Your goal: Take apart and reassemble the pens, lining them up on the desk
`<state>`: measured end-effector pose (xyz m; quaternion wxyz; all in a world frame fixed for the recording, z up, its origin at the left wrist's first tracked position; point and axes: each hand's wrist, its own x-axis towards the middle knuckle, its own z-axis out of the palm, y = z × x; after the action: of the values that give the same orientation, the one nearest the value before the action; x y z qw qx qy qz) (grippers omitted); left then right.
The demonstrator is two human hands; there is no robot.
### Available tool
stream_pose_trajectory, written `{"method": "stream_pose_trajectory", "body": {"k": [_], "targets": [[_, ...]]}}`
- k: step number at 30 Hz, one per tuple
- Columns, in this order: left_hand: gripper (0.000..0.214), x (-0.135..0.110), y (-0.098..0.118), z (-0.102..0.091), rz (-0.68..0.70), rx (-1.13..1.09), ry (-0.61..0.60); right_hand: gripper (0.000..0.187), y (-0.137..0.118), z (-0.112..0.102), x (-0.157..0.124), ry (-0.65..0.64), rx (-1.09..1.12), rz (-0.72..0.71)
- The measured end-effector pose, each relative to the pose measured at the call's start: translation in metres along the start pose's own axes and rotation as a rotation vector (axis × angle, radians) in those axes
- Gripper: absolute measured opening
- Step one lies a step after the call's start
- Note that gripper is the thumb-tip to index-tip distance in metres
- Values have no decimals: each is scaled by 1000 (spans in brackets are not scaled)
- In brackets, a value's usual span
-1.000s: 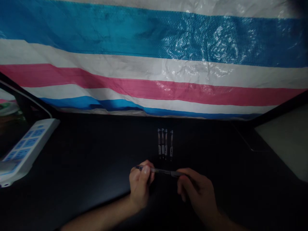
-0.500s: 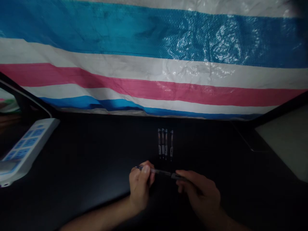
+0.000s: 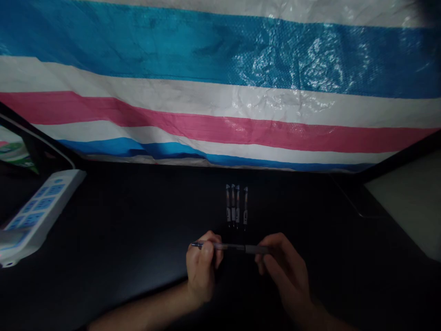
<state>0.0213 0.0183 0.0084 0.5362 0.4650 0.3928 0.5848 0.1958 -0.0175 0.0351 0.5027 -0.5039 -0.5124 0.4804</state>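
Note:
My left hand (image 3: pixel 202 267) and my right hand (image 3: pixel 284 271) hold a slim clear ballpoint pen (image 3: pixel 229 247) level above the black table (image 3: pixel 120 207). The left fingers pinch the pen near its blue-tipped end. The right fingers grip its far end, where a dark section or cap (image 3: pixel 257 249) shows. Just beyond the pen, several similar pens (image 3: pixel 236 207) lie side by side on the table, pointing away from me, a short way from both hands.
A white power strip (image 3: pixel 41 216) with blue panels lies at the table's left edge. A crumpled blue, white and pink striped tarp (image 3: pixel 220 105) hangs behind the table. A pale surface (image 3: pixel 406 202) lies beyond the right corner.
The pen has gone from slanting to level, its left end dropping slightly. My right hand has shifted a little, its fingers now higher on the pen's far end.

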Motion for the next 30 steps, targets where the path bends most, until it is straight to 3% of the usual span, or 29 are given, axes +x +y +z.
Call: {"method": "stream_pose_trajectory", "body": {"k": [5, 9, 14, 19, 24, 27, 30], "targets": [[46, 1, 1, 1, 11, -32, -18, 44, 1, 1, -1, -50, -11, 52], [46, -1, -1, 1, 14, -39, -29, 25, 1, 1, 1, -3, 73, 6], [46, -1, -1, 0, 20, -25, -18, 43, 1, 3, -1, -45, 64, 94], [47, -1, -1, 0, 15, 2, -2, 16, 2, 4, -3, 9, 135, 85], [47, 0, 0, 0, 13, 29, -5, 37, 1, 5, -1, -38, 91, 81], [47, -1, 1, -1, 11, 38, 2, 13, 2, 6, -3, 0, 158, 83], [47, -1, 1, -1, 11, 33, 4, 21, 3, 5, -4, 10, 208, 28]]}}
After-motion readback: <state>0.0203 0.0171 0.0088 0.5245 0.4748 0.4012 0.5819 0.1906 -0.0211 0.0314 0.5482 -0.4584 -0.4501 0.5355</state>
